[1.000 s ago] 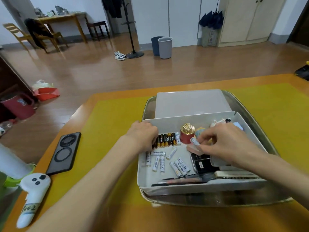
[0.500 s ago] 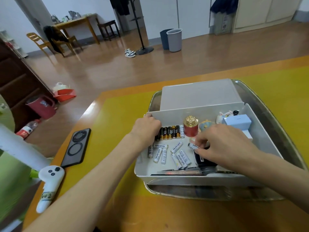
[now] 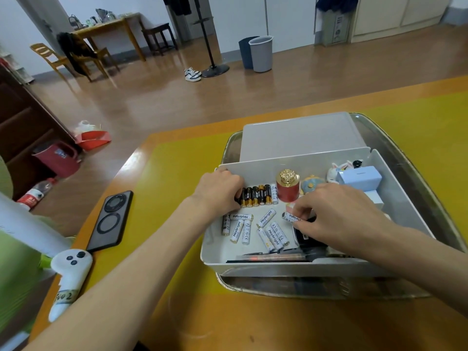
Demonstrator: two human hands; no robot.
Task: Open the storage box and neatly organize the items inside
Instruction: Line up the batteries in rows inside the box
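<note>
The open white storage box (image 3: 402,198) sits in a metal tray (image 3: 415,158), its lid (image 3: 298,134) lying flat behind it. Inside, a row of black and gold batteries (image 3: 255,195) stands against the back left. My left hand (image 3: 219,190) curls over the left end of that row. Several white batteries (image 3: 268,230) lie scattered on the box floor. My right hand (image 3: 331,214) pinches one white battery (image 3: 291,217) just above the floor. A red jar with a gold cap (image 3: 287,186), a small figurine (image 3: 312,184) and a light blue box (image 3: 359,177) stand along the back.
A black phone (image 3: 110,221) and a white controller (image 3: 68,269) lie on the yellow mat (image 3: 172,173) left of the tray. Dark flat items and pens (image 3: 273,257) fill the box's near side. The table edge runs along the left.
My right hand has drifted a little left and down with the white battery. My left hand has stayed on the battery row. The camera has shifted.
</note>
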